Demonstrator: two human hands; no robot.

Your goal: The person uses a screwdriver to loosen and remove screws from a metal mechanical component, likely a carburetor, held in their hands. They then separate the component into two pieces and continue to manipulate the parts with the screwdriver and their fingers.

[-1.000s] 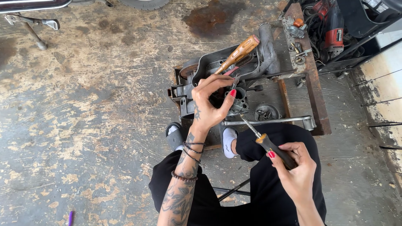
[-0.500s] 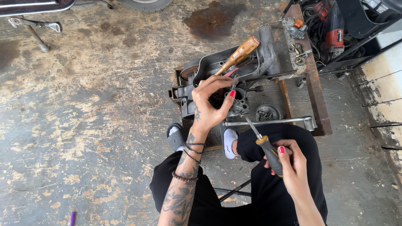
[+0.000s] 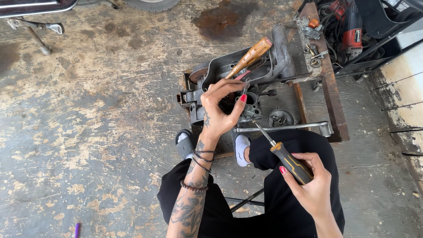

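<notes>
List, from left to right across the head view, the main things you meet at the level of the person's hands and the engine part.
Bare stained floor → left hand on the grey engine part → yellow-and-black screwdriver in the right hand → rusty metal frame.

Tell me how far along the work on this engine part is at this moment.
Done: the grey engine casing lies opened on the floor, loose parts on the metal tray. In hand: the left hand grips the small metal part and a wooden-handled tool; the right hand aims a screwdriver at it. Left: the tip hasn't reached the part.
</notes>
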